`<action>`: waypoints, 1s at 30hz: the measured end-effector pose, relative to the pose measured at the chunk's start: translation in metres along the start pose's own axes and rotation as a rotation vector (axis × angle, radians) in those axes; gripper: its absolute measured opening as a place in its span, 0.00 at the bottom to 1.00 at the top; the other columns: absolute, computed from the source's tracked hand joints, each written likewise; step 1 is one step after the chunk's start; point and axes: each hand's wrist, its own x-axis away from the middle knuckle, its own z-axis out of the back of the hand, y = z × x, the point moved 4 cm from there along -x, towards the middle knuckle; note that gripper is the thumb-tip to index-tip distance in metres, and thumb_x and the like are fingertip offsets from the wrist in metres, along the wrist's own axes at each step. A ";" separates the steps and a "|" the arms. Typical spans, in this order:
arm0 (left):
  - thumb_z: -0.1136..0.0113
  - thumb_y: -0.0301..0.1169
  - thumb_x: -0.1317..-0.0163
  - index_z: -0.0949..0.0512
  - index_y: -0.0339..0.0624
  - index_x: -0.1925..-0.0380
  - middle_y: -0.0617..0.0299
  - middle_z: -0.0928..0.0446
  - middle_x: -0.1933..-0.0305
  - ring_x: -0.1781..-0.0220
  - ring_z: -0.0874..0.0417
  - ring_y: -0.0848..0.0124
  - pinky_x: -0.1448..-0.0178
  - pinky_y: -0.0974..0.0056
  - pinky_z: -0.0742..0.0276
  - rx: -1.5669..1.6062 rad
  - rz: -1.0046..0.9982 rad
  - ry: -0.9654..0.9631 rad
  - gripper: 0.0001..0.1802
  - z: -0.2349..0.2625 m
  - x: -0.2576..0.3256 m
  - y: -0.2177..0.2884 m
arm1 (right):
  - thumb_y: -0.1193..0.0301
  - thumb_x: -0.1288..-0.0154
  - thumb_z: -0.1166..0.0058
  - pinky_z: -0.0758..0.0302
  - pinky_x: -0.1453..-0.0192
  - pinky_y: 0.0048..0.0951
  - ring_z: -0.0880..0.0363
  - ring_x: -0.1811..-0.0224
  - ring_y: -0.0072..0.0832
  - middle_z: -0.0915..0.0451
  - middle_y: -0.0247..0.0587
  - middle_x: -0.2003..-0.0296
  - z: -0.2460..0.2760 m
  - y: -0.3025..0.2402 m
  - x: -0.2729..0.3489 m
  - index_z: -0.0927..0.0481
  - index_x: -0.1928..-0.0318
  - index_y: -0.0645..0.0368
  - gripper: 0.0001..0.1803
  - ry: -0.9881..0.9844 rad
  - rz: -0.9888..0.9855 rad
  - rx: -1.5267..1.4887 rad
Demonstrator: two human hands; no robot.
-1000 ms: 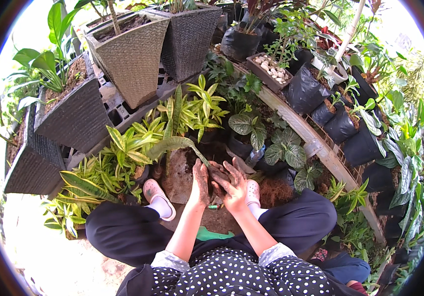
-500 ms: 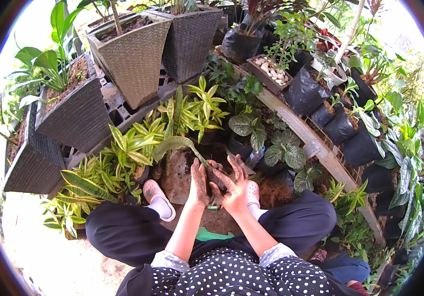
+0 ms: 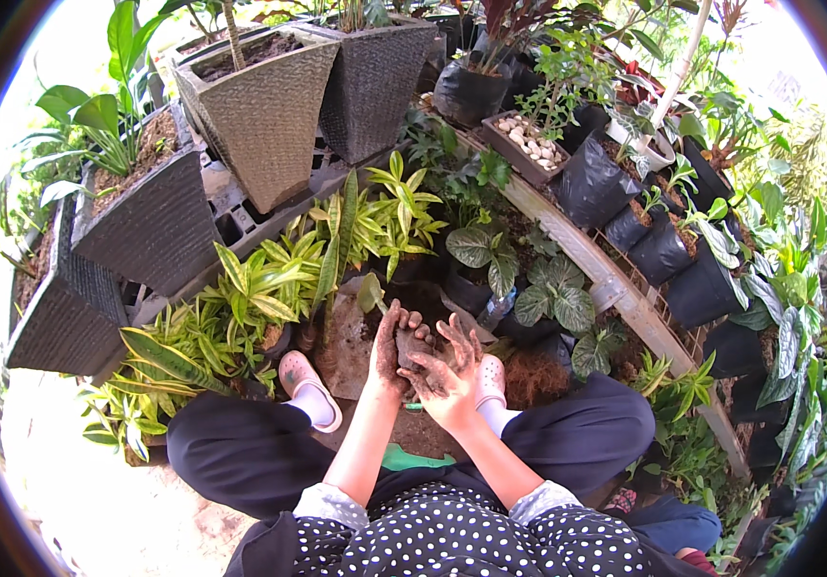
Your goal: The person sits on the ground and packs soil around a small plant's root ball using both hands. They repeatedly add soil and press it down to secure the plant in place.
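My left hand (image 3: 389, 358), smeared with dark soil, is cupped around a lump of moist soil (image 3: 415, 348) at the base of a small plant. My right hand (image 3: 447, 380), equally muddy, presses the lump from the other side, its thumb across it and the other fingers somewhat spread. The plant's single leaf (image 3: 370, 291) points away from me beyond my left fingertips, seen nearly end-on. Roots are hidden by hands and soil. Under the hands lies a soil-stained grey-brown surface (image 3: 341, 346). A green plastic thing (image 3: 413, 457), only partly visible, lies between my legs.
Yellow-edged leafy plants (image 3: 269, 279) crowd the front left. Behind them stand tall textured planters (image 3: 259, 115). A metal rail (image 3: 615, 284) curves along the right, with black plant bags (image 3: 596, 183) beyond it. Brown fibre (image 3: 536, 375) lies by my right shoe (image 3: 492, 377).
The plant has tipped away and its leaf, earlier arching above my hands, now shows foreshortened and lower. My fingers have closed further around the soil lump, my right hand shifting slightly toward me.
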 end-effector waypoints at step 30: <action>0.66 0.65 0.40 0.48 0.51 0.32 0.67 0.51 0.27 0.41 0.37 0.73 0.39 0.68 0.42 -0.488 -0.472 0.251 0.43 0.017 -0.002 0.002 | 0.67 0.34 0.48 0.26 0.53 0.24 0.20 0.59 0.26 0.18 0.48 0.61 -0.047 0.045 0.001 0.23 0.56 0.69 0.15 0.049 -1.020 -0.924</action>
